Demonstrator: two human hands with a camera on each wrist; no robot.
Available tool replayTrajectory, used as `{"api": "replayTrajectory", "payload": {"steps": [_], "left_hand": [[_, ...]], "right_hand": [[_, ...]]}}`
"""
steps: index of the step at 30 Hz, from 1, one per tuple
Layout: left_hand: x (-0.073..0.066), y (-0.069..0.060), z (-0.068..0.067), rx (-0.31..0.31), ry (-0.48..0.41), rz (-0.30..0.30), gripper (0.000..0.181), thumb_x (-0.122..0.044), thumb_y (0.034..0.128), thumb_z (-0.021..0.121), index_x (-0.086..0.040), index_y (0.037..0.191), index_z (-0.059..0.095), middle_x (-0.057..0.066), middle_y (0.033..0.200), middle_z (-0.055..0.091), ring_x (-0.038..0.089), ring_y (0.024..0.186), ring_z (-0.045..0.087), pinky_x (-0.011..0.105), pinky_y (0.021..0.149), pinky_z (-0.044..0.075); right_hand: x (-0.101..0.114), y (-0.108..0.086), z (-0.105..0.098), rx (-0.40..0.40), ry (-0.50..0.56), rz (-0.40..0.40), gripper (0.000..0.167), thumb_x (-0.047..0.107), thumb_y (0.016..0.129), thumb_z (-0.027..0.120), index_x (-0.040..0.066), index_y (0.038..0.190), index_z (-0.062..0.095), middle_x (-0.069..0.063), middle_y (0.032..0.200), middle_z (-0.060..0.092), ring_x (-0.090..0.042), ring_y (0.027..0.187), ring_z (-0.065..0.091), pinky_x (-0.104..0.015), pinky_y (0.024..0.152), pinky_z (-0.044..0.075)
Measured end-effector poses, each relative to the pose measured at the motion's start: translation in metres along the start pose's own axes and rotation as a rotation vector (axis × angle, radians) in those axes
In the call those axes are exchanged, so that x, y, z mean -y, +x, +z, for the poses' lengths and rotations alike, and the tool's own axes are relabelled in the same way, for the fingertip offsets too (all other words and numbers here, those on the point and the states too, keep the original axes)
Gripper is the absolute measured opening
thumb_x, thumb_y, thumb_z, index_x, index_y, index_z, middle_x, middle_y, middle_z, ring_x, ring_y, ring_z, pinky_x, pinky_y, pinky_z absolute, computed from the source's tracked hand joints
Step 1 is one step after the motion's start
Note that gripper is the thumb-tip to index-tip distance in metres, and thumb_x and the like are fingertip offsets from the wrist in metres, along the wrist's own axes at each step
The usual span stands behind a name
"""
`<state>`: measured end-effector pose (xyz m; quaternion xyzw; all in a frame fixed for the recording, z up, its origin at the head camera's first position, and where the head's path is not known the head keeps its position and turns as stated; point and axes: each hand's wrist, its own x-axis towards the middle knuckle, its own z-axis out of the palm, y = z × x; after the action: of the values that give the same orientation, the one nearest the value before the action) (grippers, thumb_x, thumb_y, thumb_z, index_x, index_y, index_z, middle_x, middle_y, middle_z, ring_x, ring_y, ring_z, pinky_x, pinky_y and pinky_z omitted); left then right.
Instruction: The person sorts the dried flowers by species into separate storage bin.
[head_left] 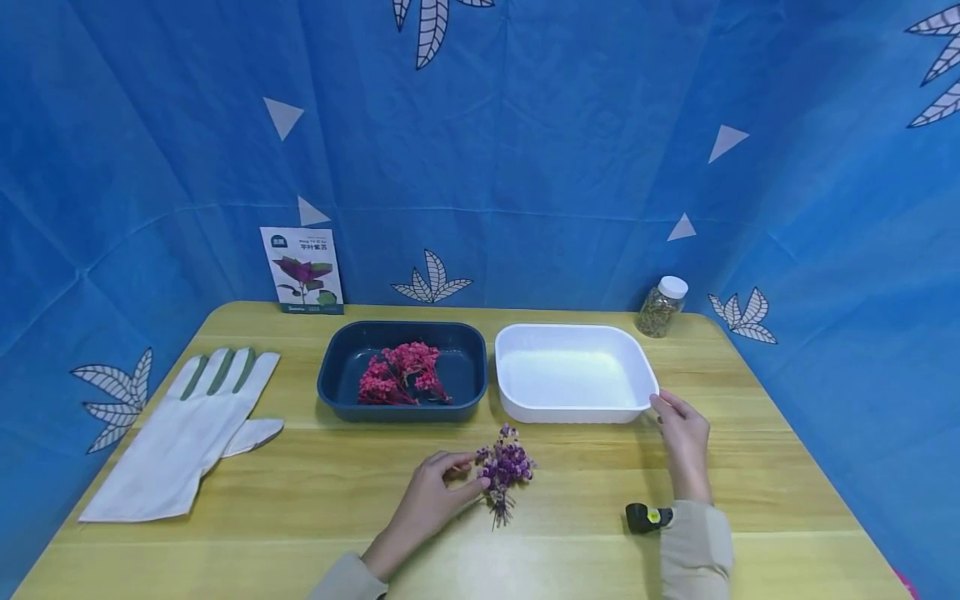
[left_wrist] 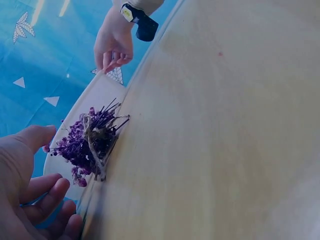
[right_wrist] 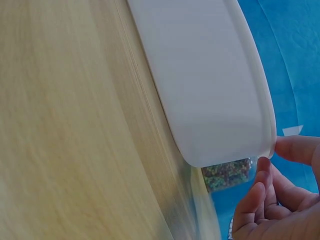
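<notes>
A bunch of purple dried flowers (head_left: 507,467), tied with twine as the left wrist view shows, lies on the table in front of the white tray (head_left: 581,415). My left hand (head_left: 431,500) is at the bunch's left side, thumb and fingers apart, the tips at or just beside the blossoms (left_wrist: 82,145); whether they touch is hard to tell. My right hand (head_left: 684,437) pinches the rim at the white tray's near right corner between thumb and fingers, seen also in the right wrist view, where the hand (right_wrist: 285,192) is below the tray wall (right_wrist: 210,90).
Left of the white tray stands a dark blue tray (head_left: 405,412) holding pink-red dried flowers (head_left: 405,371). A white glove (head_left: 176,442) lies at the left. Behind are a seed packet (head_left: 303,271) and a lidded jar (head_left: 662,308). A blue cloth (head_left: 480,150) hangs around the table (head_left: 300,517).
</notes>
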<state>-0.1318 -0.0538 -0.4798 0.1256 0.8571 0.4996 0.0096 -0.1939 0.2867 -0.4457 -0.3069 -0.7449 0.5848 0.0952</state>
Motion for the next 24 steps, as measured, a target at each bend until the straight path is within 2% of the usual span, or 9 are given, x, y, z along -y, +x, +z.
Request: {"api": "replayTrajectory", "payload": {"steps": [2, 8, 15, 20, 24], "left_hand": [[0.000, 0.001, 0.001, 0.005, 0.003, -0.013, 0.049, -0.039, 0.0797, 0.074, -0.006, 0.115, 0.067, 0.002, 0.096, 0.062, 0.019, 0.090, 0.060, 0.034, 0.082, 0.052], [0.000, 0.003, 0.006, 0.031, 0.021, -0.019, 0.051, -0.042, 0.0788, 0.074, -0.007, 0.115, 0.067, 0.002, 0.099, 0.064, 0.019, 0.091, 0.060, 0.037, 0.083, 0.051], [0.002, 0.004, 0.010, 0.040, 0.062, -0.015, 0.050, -0.040, 0.0785, 0.075, -0.006, 0.114, 0.068, 0.008, 0.109, 0.066, 0.027, 0.101, 0.058, 0.047, 0.090, 0.046], [0.003, 0.005, 0.012, 0.035, 0.095, -0.018, 0.046, -0.038, 0.0797, 0.074, -0.006, 0.112, 0.068, 0.012, 0.115, 0.065, 0.034, 0.111, 0.055, 0.054, 0.097, 0.040], [0.003, 0.006, 0.014, 0.026, 0.107, -0.014, 0.041, -0.034, 0.0812, 0.073, -0.006, 0.111, 0.069, 0.012, 0.115, 0.065, 0.034, 0.112, 0.055, 0.054, 0.099, 0.039]], "right_hand": [[0.000, 0.000, 0.000, 0.001, 0.000, 0.001, 0.050, 0.029, 0.094, 0.056, 0.000, 0.134, 0.051, -0.009, 0.118, 0.050, -0.017, 0.100, 0.045, -0.024, 0.079, 0.043], [-0.003, -0.001, -0.001, 0.032, 0.026, 0.023, 0.053, 0.032, 0.095, 0.054, 0.001, 0.138, 0.046, -0.017, 0.135, 0.046, -0.024, 0.113, 0.044, -0.032, 0.093, 0.040], [-0.005, -0.001, -0.001, 0.018, 0.006, 0.023, 0.052, 0.032, 0.095, 0.055, 0.001, 0.136, 0.049, -0.011, 0.121, 0.050, -0.019, 0.103, 0.045, -0.025, 0.080, 0.043], [-0.002, 0.000, 0.000, 0.012, 0.007, 0.044, 0.052, 0.034, 0.095, 0.055, 0.004, 0.137, 0.049, -0.014, 0.133, 0.048, -0.020, 0.109, 0.044, -0.028, 0.088, 0.041], [0.001, 0.001, 0.001, -0.005, 0.014, 0.053, 0.051, 0.034, 0.094, 0.056, 0.005, 0.136, 0.050, -0.013, 0.135, 0.048, -0.021, 0.109, 0.045, -0.028, 0.087, 0.041]]}}
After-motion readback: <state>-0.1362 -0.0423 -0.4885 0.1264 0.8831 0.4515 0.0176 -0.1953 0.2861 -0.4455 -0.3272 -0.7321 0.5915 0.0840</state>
